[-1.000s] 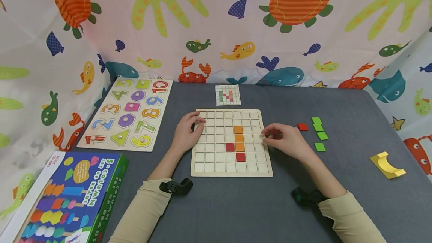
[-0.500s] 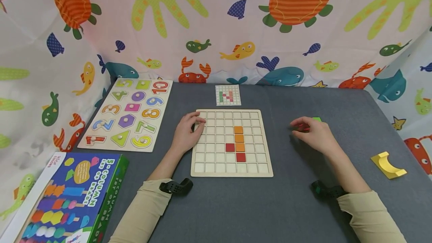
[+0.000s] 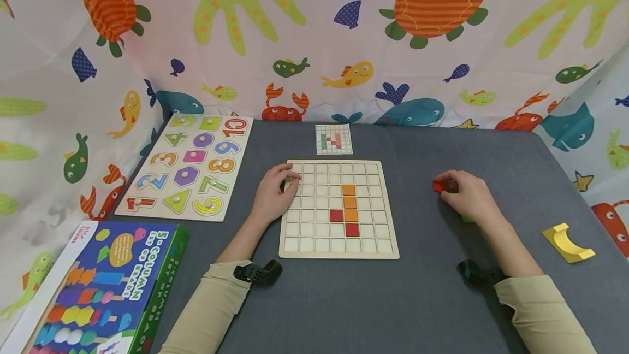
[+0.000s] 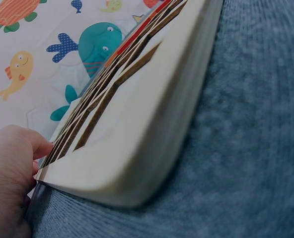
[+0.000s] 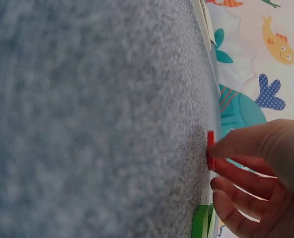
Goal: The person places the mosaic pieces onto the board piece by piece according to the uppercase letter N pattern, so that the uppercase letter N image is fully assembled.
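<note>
A wooden grid board [image 3: 314,253] lies in the middle of the table, with orange and red square tiles in some cells. My left hand [image 3: 276,193] holds its left edge; in the left wrist view a finger and the thumb meet the board's rim [image 4: 102,186]. At the right, my right hand [image 3: 467,195] pinches a red square tile [image 3: 439,186] between thumb and fingers. The right wrist view shows this red tile [image 5: 210,150] low at the tabletop, against the thumb. Green tiles [image 5: 200,220] lie under the right hand, mostly hidden in the head view.
A pattern card [image 3: 334,140] lies behind the board. At the left are a number puzzle board [image 3: 167,182] and a blue-and-green box [image 3: 113,283]. A yellow curved block [image 3: 568,243] lies far right. A printed cloth [image 3: 324,26] hangs behind and beside the table.
My right hand has moved right, from the board's right edge to the loose tiles, and has taken hold of the red tile. My left hand has stayed at the board.
</note>
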`<state>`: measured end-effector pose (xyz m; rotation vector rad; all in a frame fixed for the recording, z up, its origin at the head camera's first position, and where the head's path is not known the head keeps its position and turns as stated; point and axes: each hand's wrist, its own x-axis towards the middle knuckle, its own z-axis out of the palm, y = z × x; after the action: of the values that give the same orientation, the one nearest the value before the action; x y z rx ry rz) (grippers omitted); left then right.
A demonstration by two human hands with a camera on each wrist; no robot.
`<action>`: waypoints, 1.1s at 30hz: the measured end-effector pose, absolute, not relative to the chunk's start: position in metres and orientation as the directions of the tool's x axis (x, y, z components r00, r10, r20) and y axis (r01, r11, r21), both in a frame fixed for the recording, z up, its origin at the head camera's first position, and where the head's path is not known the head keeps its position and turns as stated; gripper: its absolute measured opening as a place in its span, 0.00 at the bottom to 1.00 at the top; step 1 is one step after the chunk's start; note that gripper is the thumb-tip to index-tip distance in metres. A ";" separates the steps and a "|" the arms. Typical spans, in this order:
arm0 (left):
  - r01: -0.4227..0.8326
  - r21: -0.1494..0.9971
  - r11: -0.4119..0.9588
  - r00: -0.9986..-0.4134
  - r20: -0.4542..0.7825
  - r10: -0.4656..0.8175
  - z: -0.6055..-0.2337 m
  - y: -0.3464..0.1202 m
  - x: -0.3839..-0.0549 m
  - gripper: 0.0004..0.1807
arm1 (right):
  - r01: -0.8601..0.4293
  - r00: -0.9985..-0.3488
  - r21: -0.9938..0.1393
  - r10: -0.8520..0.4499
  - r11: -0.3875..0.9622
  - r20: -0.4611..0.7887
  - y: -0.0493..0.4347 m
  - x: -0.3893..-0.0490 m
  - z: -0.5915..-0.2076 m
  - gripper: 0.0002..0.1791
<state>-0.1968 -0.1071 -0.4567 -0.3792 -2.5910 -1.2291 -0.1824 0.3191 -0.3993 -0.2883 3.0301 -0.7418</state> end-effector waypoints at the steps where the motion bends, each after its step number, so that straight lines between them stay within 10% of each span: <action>1: 0.336 0.718 0.610 -0.935 0.330 0.127 -0.456 -0.107 -0.197 0.09 | -0.179 -0.983 -0.458 -0.181 0.871 0.040 0.319 -0.182 -0.400 0.15; 17: 0.347 0.719 0.602 -0.931 0.344 0.126 -0.454 -0.107 -0.195 0.09 | -0.178 -0.982 -0.544 -0.181 0.820 0.049 0.273 -0.179 -0.398 0.19; 33: 0.351 0.719 0.600 -0.929 0.347 0.128 -0.456 -0.107 -0.197 0.09 | -0.401 -0.870 -0.635 -0.492 0.660 0.038 0.147 -0.180 -0.395 0.13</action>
<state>-0.1968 -0.1072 -0.4564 -0.3929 -2.5692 -1.2377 -0.1796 0.1471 -0.3949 -0.7404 2.7363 -0.9964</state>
